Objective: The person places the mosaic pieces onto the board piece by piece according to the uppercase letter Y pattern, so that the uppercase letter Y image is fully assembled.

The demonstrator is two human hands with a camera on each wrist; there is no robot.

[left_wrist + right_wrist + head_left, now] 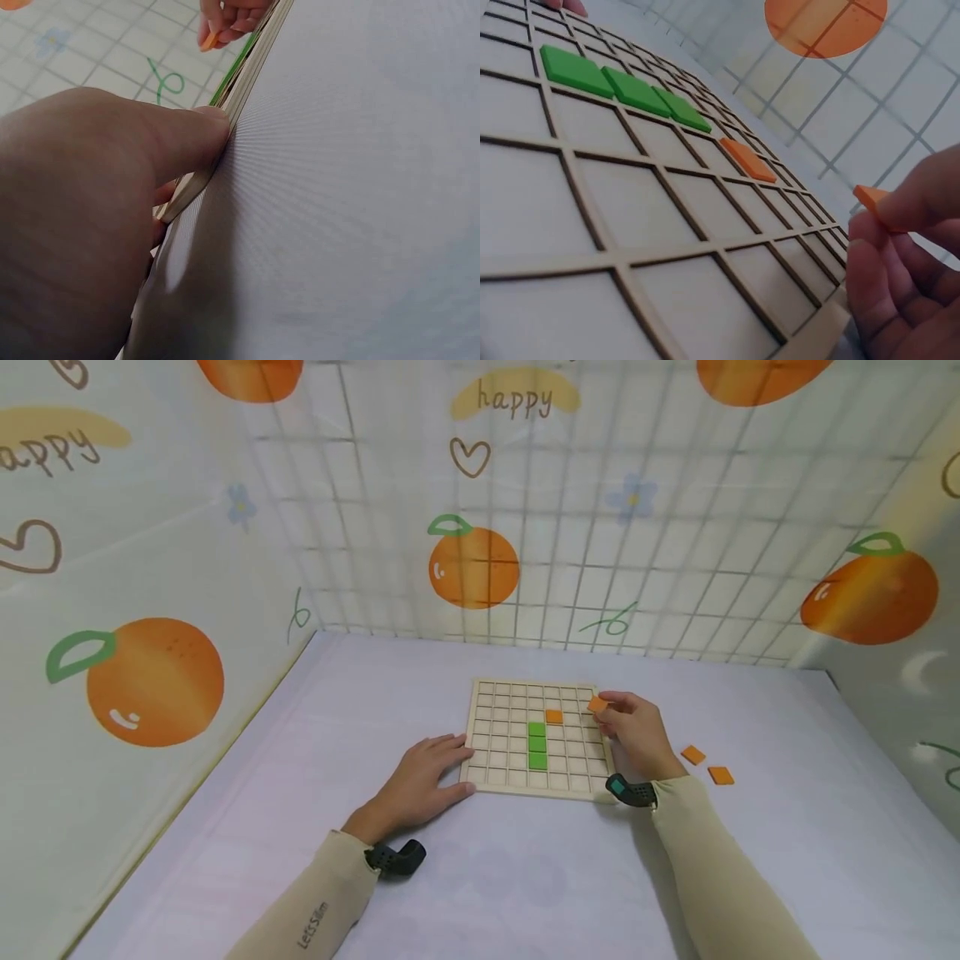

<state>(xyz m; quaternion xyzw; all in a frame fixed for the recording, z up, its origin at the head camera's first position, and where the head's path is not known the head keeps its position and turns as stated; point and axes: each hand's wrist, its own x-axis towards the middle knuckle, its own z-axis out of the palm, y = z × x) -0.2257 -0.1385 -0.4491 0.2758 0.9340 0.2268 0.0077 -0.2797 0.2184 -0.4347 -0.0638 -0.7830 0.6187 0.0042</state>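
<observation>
While my left hand (423, 781), fingers extended, touches the left rim of a pale wooden grid board (540, 794), my right hand (637, 735), well apart, pinches a flat orange square tile (597, 704) over the far right edge, rightward of a seated orange tile (554, 717). Three green square tiles (537, 744) fill cells running away from me; two loose orange tiles (693, 755) lie outside, rightward.

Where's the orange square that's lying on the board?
In the head view, the orange square lies in the upper half of the board, diagonally up and right from the top green square, with the right hand farther right.
</observation>
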